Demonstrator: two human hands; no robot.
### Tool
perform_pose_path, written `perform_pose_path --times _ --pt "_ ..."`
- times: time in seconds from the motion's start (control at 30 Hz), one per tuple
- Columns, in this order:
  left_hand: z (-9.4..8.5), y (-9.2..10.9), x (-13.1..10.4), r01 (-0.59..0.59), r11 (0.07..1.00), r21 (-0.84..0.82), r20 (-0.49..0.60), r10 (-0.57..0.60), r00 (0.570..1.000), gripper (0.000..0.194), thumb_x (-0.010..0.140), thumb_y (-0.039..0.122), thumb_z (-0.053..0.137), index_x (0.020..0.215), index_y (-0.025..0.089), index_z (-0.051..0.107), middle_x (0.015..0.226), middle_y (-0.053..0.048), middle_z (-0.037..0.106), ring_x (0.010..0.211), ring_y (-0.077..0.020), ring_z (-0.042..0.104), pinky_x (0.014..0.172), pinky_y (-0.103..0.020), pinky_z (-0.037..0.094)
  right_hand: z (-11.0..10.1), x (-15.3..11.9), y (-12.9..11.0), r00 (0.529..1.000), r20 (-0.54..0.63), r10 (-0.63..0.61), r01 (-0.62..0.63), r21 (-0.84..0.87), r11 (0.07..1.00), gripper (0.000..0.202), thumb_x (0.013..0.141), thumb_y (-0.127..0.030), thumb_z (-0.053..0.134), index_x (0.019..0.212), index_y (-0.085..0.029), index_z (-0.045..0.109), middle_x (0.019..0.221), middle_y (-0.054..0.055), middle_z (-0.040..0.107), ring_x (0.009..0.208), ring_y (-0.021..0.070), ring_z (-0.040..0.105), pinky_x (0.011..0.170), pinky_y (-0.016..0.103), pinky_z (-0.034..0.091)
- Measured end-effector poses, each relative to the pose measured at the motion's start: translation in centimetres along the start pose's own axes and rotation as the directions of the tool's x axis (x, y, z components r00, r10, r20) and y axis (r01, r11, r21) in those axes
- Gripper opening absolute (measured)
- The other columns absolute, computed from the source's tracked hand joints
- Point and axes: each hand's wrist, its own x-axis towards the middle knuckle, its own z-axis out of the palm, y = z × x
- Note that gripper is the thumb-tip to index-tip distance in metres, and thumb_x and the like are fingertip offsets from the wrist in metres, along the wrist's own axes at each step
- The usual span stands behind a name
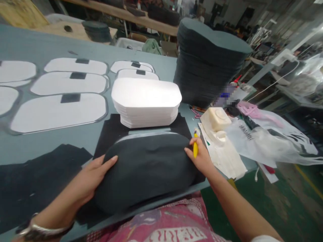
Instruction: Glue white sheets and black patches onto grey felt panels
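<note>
Dark grey, smooth sheet panel with rounded ends [148, 164], lying at the near edge of the blue-grey tabletop [50, 148], between both hands. Beneath it, a black flat sheet [106, 134], visible beyond the far side and at the right corner; along the panel's far edge, a thin whitish strip [148, 133].

At the panel's left end, the left hand [97, 174], with thumb flat on the top surface and other fingers by the rim, partly hidden; impossible to tell how firmly closed. At the upper right edge, the right hand [198, 153], closed narrowly around a yellow-handled brush [195, 149], bristles pointing away from the body, fingertips at the panel's edge.

Just beyond the panel, on the black sheet, a thick stack of white rounded boards [146, 97]. To the left, rows of flat white rounded pieces [60, 112], several bearing a small dark rectangle. Nearer on that side, spread black material [42, 178]. Behind the white stack and to its right, a tall pile of dark grey shaped sheets [207, 60].

Right of the brush, a cream plastic container [215, 119] near an off-white cloth [224, 154]; farther right, clear plastic bags [267, 141] with a pink plastic piece [252, 110] on top. Around the left wrist, a metal-banded watch [47, 232]; below the table edge, a red and pink printed apron [171, 223].
</note>
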Motion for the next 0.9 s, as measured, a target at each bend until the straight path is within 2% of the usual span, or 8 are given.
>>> perform_pose_path --times 0.07,0.13,0.23,0.3,0.4,0.5,0.7,0.9 --pt "-0.1 -2.9 1.2 0.006 1.000 0.028 0.015 -0.006 1.000 0.062 0.069 0.063 0.082 0.111 0.019 0.069 0.085 -0.008 0.080 0.075 -0.0279 0.076 0.065 -0.038 0.065 0.6 -0.3 1.1 0.997 0.072 0.012 -0.004 -0.111 0.994 0.021 0.087 -0.034 0.060 0.101 -0.025 0.047 0.084 0.000 0.055 0.071 0.0193 0.055 0.069 0.031 0.043" --pt "-0.6 -5.1 2.2 -0.040 0.989 0.141 -0.025 0.044 0.999 0.063 0.071 0.068 0.077 0.109 0.019 0.066 0.078 -0.005 0.077 0.068 -0.0234 0.072 0.059 -0.031 0.060 1.1 -0.8 2.2 0.991 0.128 0.047 -0.021 -0.199 0.980 0.019 0.090 -0.034 0.057 0.102 -0.025 0.045 0.081 0.000 0.057 0.067 0.0200 0.056 0.067 0.031 0.042" --pt "-1.7 -6.6 2.8 -0.070 0.934 0.351 -0.009 0.078 0.997 0.057 0.078 0.074 0.063 0.100 0.021 0.062 0.065 0.001 0.068 0.054 -0.0182 0.061 0.049 -0.027 0.047 1.6 -1.5 3.1 0.984 0.159 0.077 -0.025 -0.303 0.953 0.015 0.094 -0.031 0.054 0.105 -0.025 0.046 0.085 0.003 0.062 0.069 0.0215 0.061 0.068 0.032 0.043" --pt "-2.2 -6.3 3.0 -0.072 0.858 0.508 -0.007 0.087 0.996 0.049 0.084 0.071 0.053 0.091 0.023 0.058 0.061 0.002 0.064 0.053 -0.0176 0.058 0.052 -0.028 0.044 1.8 -1.5 3.2 0.983 0.165 0.080 -0.011 -0.381 0.924 0.012 0.096 -0.028 0.052 0.107 -0.024 0.048 0.093 0.006 0.066 0.074 0.0233 0.065 0.070 0.032 0.044" --pt "-2.5 -4.9 3.3 -0.068 0.657 0.751 -0.077 0.190 0.979 0.039 0.089 0.062 0.046 0.083 0.024 0.054 0.066 0.000 0.066 0.061 -0.0191 0.061 0.059 -0.029 0.041 2.3 -0.7 2.9 0.982 0.172 0.083 0.015 -0.503 0.864 0.012 0.098 -0.026 0.052 0.109 -0.023 0.051 0.100 0.009 0.069 0.082 0.0262 0.068 0.071 0.033 0.044" --pt "-2.8 -3.9 3.5 -0.020 0.501 0.865 -0.098 0.207 0.974 0.037 0.092 0.058 0.043 0.081 0.025 0.053 0.073 -0.002 0.069 0.067 -0.0209 0.062 0.061 -0.031 0.037 2.8 0.2 2.8 0.976 0.200 0.082 0.046 -0.566 0.823 0.012 0.099 -0.025 0.053 0.111 -0.022 0.054 0.102 0.010 0.070 0.088 0.0269 0.069 0.073 0.033 0.045" --pt "-2.4 -3.4 2.9 0.037 0.468 0.883 -0.122 0.153 0.981 0.039 0.095 0.059 0.043 0.081 0.025 0.055 0.073 -0.004 0.070 0.066 -0.0218 0.063 0.061 -0.031 0.035 2.7 1.1 3.5 0.979 0.199 0.046 0.078 -0.572 0.817 0.012 0.099 -0.024 0.053 0.110 -0.023 0.057 0.097 0.009 0.070 0.089 0.0257 0.066 0.076 0.034 0.047" --pt "-1.6 -2.0 2.2 0.067 0.429 0.901 -0.118 0.093 0.989 0.041 0.096 0.061 0.042 0.080 0.025 0.056 0.070 -0.001 0.069 0.065 -0.0226 0.062 0.060 -0.029 0.032 2.9 1.3 3.7 0.993 0.112 0.028 0.014 -0.351 0.936 0.005 0.092 -0.026 0.061 0.097 -0.027 0.060 0.087 0.008 0.065 0.082 0.0268 0.062 0.076 0.037 0.047"
